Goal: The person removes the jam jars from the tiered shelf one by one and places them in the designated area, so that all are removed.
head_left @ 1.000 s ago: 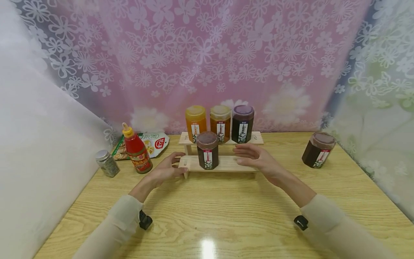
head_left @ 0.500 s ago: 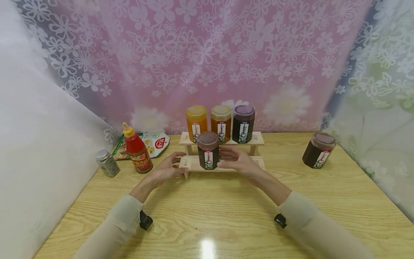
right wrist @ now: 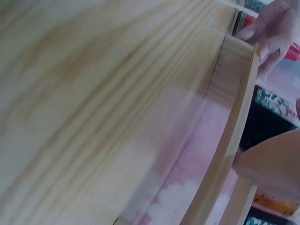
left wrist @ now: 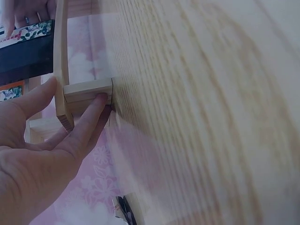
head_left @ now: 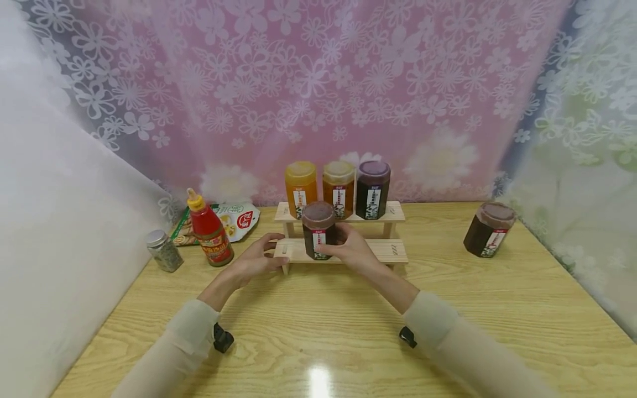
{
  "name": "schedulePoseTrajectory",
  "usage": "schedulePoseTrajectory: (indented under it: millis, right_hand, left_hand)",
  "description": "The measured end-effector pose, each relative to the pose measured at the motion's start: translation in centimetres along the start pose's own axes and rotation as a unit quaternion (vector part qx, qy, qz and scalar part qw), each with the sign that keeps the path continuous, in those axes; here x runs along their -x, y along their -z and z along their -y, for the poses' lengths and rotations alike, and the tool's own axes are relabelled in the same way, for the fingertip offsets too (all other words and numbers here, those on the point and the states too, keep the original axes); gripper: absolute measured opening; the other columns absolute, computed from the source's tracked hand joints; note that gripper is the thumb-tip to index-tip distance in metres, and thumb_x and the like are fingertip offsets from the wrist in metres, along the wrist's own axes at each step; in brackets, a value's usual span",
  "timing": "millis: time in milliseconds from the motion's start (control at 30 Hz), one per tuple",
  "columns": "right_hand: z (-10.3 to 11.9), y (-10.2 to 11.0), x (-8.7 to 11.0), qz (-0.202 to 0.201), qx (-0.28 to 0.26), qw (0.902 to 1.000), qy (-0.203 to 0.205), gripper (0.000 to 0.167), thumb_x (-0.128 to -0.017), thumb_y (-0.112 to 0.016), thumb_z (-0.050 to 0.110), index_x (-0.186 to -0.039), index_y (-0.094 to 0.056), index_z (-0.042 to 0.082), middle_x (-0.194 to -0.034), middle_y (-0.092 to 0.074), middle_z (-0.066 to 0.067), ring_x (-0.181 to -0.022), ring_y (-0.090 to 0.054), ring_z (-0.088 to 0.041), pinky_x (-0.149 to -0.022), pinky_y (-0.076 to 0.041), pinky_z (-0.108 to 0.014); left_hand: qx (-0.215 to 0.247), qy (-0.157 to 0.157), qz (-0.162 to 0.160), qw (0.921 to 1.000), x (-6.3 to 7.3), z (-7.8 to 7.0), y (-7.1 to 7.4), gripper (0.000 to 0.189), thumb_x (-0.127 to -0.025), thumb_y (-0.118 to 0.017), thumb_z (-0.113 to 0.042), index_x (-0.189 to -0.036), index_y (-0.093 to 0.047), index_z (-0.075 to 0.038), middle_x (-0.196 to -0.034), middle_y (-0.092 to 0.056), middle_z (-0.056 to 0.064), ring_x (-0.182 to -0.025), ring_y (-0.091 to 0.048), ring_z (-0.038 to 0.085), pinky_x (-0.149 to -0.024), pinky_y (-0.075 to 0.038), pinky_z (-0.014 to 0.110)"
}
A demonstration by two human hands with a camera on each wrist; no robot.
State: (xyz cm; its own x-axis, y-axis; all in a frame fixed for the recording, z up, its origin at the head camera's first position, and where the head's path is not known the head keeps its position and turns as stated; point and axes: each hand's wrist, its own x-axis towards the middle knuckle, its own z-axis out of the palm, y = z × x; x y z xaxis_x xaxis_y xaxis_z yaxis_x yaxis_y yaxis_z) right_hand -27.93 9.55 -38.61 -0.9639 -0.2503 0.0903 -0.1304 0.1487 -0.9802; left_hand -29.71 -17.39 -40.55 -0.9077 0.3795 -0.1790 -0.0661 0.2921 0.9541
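A two-step wooden display rack (head_left: 380,250) stands mid-table. My left hand (head_left: 256,258) grips the left end of its lower step; in the left wrist view the thumb (left wrist: 46,91) lies on the shelf edge and fingers (left wrist: 86,124) reach the leg. On that lower step stands an upright dark jar (head_left: 317,218) with a brownish-pink lid and a white-and-red label. My right hand (head_left: 350,251) holds this jar from the right, thumb across the front, other fingers partly hidden behind it. The right wrist view shows part of the dark jar (right wrist: 262,123) beside the hand.
Along the upper step stand a yellow-lidded jar (head_left: 301,188), an amber jar (head_left: 339,188) and a purple-lidded jar (head_left: 373,190). Another dark jar (head_left: 490,229) is at right. To the left are a red sauce bottle (head_left: 210,229), a spice jar (head_left: 165,251) and a food packet (head_left: 241,221).
My right hand has moved left from above the lower step's right part to the dark jar and taken hold of it. The left hand has stayed on the rack.
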Motion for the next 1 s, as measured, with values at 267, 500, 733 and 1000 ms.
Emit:
schedulePoseTrajectory:
  millis: [267,500,733,1000]
  right_hand:
    - [0.3,-1.9,-0.4,-0.059,0.022,0.9980,-0.009,0.078,-0.084,-0.089,0.019,-0.148,-0.048,0.002,-0.142,-0.060,-0.019,-0.132,-0.057,-0.035,-0.113,-0.046,-0.048]
    - [0.2,-2.4,-0.4,-0.089,0.057,0.9942,-0.022,0.077,-0.083,-0.090,0.024,-0.145,-0.049,0.003,-0.139,-0.062,-0.017,-0.128,-0.059,-0.033,-0.109,-0.050,-0.048]
    - [0.4,-2.0,-0.1,-0.100,0.100,0.9894,-0.034,0.076,-0.079,-0.093,0.026,-0.142,-0.056,0.006,-0.136,-0.066,-0.015,-0.126,-0.062,-0.032,-0.106,-0.052,-0.047]
    - [0.5,-0.9,0.5,-0.088,0.104,0.9906,-0.010,0.076,-0.078,-0.093,0.025,-0.143,-0.058,0.010,-0.136,-0.066,-0.012,-0.129,-0.059,-0.031,-0.110,-0.048,-0.050]
  left_hand:
    - [-0.004,-0.004,0.001,1.0000,-0.1,0.0,-0.1,0.072,-0.101,-0.068,-0.009,-0.161,-0.028,-0.007,-0.161,-0.031,0.027,-0.140,-0.047,0.044,-0.105,-0.054,0.049]
    - [-0.002,-0.007,0.001,1.0000,-0.1,0.1,-0.1,0.071,-0.101,-0.068,-0.008,-0.160,-0.028,-0.007,-0.158,-0.034,0.026,-0.138,-0.049,0.041,-0.105,-0.054,0.048]
    - [-0.004,-0.006,0.000,1.0000,0.1,0.2,-0.3,0.071,-0.101,-0.068,-0.010,-0.160,-0.029,-0.007,-0.160,-0.031,0.028,-0.141,-0.046,0.044,-0.104,-0.055,0.046]
    - [-0.005,-0.013,0.002,0.9999,0.1,0.2,-0.1,0.070,-0.102,-0.068,-0.009,-0.160,-0.029,-0.007,-0.157,-0.035,0.027,-0.138,-0.048,0.043,-0.103,-0.055,0.046]
